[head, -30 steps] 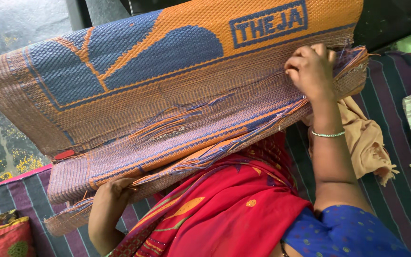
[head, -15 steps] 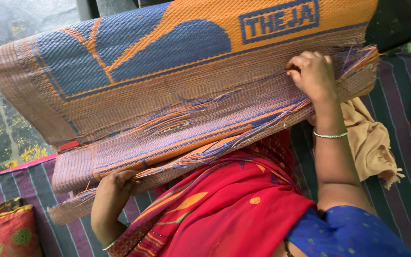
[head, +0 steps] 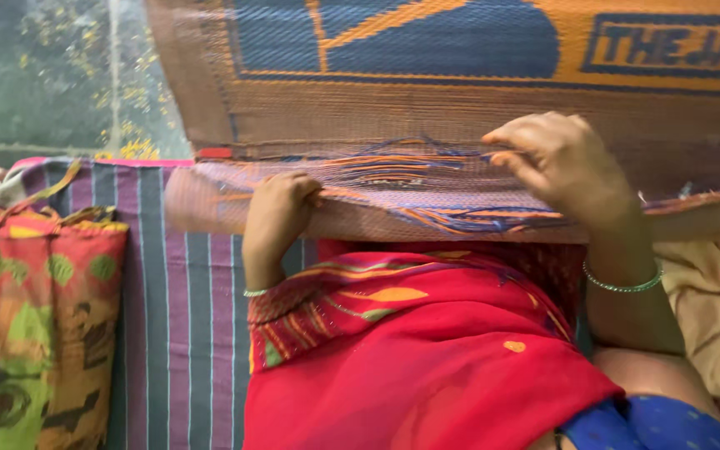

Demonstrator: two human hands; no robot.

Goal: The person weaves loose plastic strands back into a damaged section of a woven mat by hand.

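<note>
A woven plastic mat [head: 427,108], orange, blue and brown, is folded over in front of me and fills the upper view. My left hand [head: 278,212] grips its folded near edge from below, fingers curled around it. Further right along the same fold, my right hand [head: 562,162] pinches the frayed weave, fingers bent over the edge. Both wrists wear thin green bangles. Red patterned cloth [head: 410,350] covers my lap under the mat.
A striped purple and grey sheet [head: 185,333] lies beneath me. At the left sits a red, green and yellow patterned cloth bag [head: 35,325]. Tan cloth [head: 714,308] lies at the right. Grey stone floor [head: 52,83] shows at the upper left.
The view has swung and closed in on the mat. My left hand has risen from under the fold and now clasps its near edge. My right hand stays on the edge.
</note>
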